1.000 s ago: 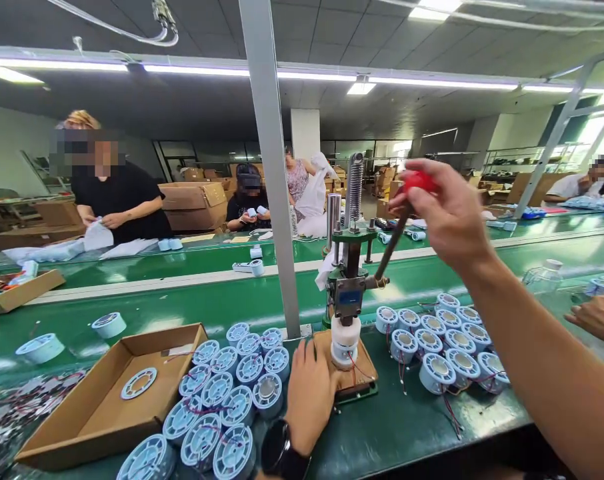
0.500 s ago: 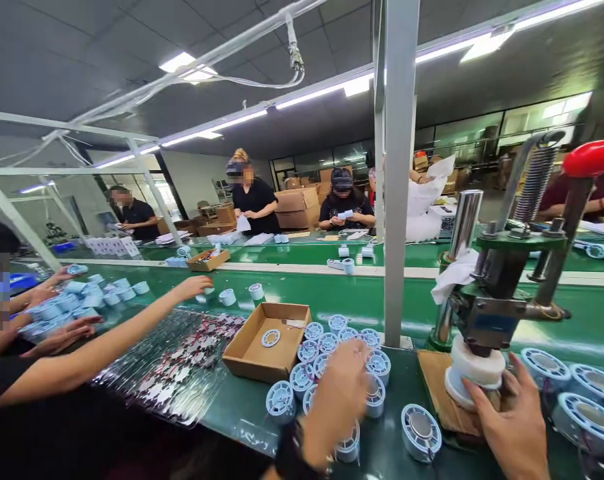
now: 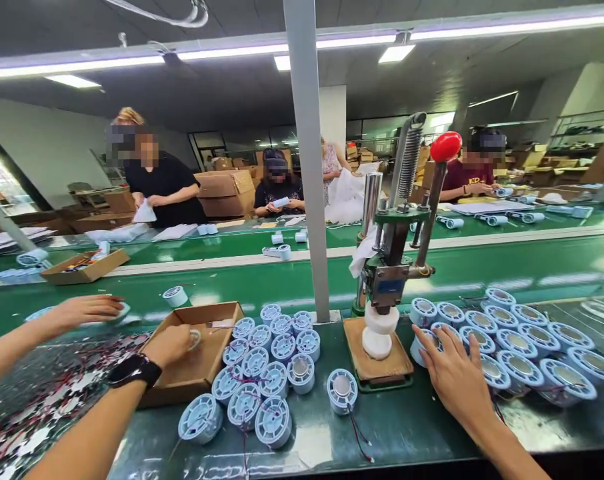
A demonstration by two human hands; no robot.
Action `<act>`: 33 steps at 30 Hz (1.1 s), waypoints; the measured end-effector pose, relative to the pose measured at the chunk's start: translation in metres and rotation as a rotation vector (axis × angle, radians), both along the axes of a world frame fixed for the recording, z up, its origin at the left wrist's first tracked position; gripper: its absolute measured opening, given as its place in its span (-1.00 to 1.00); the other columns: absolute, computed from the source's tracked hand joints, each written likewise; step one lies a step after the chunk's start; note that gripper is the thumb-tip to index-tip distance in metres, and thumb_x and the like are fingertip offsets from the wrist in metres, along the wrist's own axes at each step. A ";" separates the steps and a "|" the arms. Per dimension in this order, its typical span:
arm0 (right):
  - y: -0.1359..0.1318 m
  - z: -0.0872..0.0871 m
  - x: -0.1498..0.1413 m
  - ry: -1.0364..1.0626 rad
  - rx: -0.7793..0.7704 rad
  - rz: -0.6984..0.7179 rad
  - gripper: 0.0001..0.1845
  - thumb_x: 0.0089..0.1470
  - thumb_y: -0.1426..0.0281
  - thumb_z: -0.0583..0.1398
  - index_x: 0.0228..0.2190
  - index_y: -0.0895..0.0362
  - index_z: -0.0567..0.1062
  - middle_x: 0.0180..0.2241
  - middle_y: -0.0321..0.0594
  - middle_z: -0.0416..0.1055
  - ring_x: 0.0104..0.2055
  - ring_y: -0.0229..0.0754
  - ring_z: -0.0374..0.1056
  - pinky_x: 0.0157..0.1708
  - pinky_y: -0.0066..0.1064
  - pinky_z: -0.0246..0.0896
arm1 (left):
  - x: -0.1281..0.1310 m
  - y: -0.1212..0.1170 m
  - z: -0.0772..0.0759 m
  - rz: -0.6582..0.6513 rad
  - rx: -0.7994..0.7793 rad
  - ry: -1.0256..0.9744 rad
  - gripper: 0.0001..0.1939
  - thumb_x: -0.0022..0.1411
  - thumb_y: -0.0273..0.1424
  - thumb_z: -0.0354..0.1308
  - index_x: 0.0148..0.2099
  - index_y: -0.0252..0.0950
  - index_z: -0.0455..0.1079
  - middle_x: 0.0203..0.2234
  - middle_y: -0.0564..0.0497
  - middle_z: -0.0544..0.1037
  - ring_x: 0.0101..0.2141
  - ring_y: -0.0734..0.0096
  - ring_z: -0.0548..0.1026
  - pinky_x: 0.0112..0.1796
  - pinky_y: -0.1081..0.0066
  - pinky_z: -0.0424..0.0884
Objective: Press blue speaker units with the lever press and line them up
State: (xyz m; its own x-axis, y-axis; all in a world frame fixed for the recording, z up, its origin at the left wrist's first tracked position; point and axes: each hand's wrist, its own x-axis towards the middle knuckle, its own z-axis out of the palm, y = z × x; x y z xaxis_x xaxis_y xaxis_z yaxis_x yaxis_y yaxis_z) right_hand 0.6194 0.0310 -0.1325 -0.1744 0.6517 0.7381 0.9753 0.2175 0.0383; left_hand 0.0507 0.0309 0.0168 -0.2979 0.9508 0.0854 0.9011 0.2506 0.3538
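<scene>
Left hand: the left hand (image 3: 169, 345), a black watch (image 3: 135, 371) on its wrist, reached into the cardboard tray (image 3: 192, 383) at nine o'clock of the press; fingers curled round a white ring (image 3: 195, 339).
Right hand: the right hand (image 3: 452, 373) lay at four o'clock of the press, fingers spread, fingertips (image 3: 422, 331) touching a blue round part (image 3: 425, 347) at the near edge of the right-hand cluster (image 3: 522, 340).
Press: a hand press (image 3: 389, 280) with a red knob (image 3: 445, 146) stood on a wooden block (image 3: 377, 365), a white piece (image 3: 378, 330) under its ram.
Left cluster: blue round parts (image 3: 267, 363) lay between tray and press; one (image 3: 342, 391) sat alone just beside the block.
Neighbour: another person's hand (image 3: 85, 310) rested at ten o'clock of the tray.
</scene>
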 end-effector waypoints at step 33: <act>-0.093 -0.005 -0.094 0.545 -0.187 0.402 -0.40 0.12 0.37 0.14 0.18 0.16 0.15 0.02 -0.11 0.40 0.03 -0.21 0.40 0.01 -0.47 0.33 | 0.268 -0.088 -0.129 -0.566 0.259 -0.176 -0.17 0.33 -0.18 0.08 0.45 -0.13 -0.30 0.14 -0.05 0.31 0.10 0.30 0.33 0.09 0.31 0.32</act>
State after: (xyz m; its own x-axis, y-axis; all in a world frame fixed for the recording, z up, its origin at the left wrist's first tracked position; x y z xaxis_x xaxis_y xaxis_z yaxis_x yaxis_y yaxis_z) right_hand 0.5249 -0.0620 -0.1377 -0.0654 0.7386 0.6710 0.6875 0.5207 -0.5061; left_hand 0.3182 -0.0572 -0.1119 0.2127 0.9201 0.3288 0.7917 -0.3595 0.4938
